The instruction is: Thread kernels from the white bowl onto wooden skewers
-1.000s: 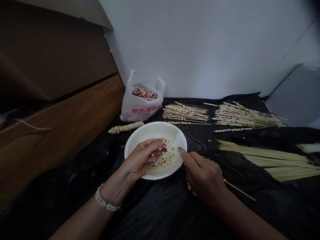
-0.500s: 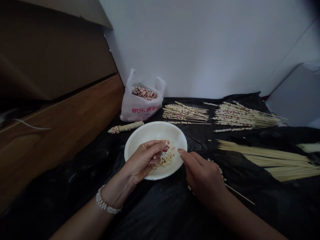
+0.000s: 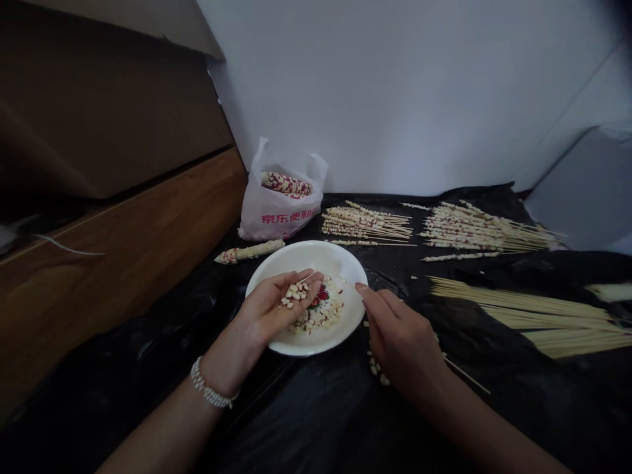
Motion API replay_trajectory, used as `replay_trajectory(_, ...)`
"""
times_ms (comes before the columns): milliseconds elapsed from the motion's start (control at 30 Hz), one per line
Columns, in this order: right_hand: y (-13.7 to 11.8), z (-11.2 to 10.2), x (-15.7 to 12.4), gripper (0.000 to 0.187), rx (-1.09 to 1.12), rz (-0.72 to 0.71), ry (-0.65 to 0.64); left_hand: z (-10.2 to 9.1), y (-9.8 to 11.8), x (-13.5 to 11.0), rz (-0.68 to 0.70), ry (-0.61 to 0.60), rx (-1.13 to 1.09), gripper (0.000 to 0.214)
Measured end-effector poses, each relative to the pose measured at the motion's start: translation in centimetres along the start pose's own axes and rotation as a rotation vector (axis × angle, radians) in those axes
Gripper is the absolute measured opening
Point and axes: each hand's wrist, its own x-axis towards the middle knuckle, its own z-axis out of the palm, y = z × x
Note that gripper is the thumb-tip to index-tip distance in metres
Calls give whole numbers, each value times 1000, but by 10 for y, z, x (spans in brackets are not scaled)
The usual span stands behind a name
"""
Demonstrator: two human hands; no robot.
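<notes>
My left hand (image 3: pixel 276 304) is palm up over a white bowl (image 3: pixel 259 266), cupping a small heap of corn kernels (image 3: pixel 295 294) with its fingers partly curled. More loose kernels (image 3: pixel 333 315) lie in the bowl around a printed red and green pattern. At the bowl's right rim, my right hand (image 3: pixel 402 339) is closed in a pinch. A thin skewer (image 3: pixel 468 375) sticks out behind that hand, its middle covered by the hand. Pale kernels (image 3: pixel 378 370) show just below the right hand; whether they lie on the plastic or in the palm, I cannot tell.
Behind the bowl stand a plastic bag (image 3: pixel 281 220) of corn cobs and a partly stripped cob (image 3: pixel 251 251). Kernel-threaded skewers lie in a middle pile (image 3: pixel 365 222) and a right pile (image 3: pixel 464 227). Bare skewers (image 3: pixel 518 306) rest at right on black plastic sheeting (image 3: pixel 306 408).
My left hand has opened from a pinch, turning its palm up and showing the kernels in it. The skewer's end behind my right hand has shifted slightly left and up.
</notes>
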Motion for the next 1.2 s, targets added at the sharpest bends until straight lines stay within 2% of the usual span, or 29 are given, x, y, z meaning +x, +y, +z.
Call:
replay_trajectory(133, 0, -1, -1, 34, -118, -69, 33, 0, 2, 1, -49, -81, 9, 34)
replay_trajectory(333, 0, -3, 0, 34, -139, -82, 42, -3, -1, -5, -157, -188, -13, 24)
replay_trajectory(533, 0, -3, 0, 34, -132, -93, 50, -8, -4, -2, -60, -254, 27, 9)
replay_trajectory(667, 1, -3, -1, 34, -119, -87, 41, -8, -4, 0, -36, -254, 67, 13)
replay_trajectory(867, 0, -4, 1, 33, -121, -75, 29, -8, -2, 0, -131, -274, 0, 32)
replay_trajectory(967, 0, -5, 2, 33, -109, -81, 50, -6, -4, -2, -73, -244, 26, 35)
replay_trajectory(1067, 0, -5, 3, 34, -119, -99, 88, -3, -7, -5, -16, -210, 54, 30)
replay_trajectory(1200, 1, -5, 2, 32, -147, -108, 90, -1, -8, -6, -9, -177, 74, 18)
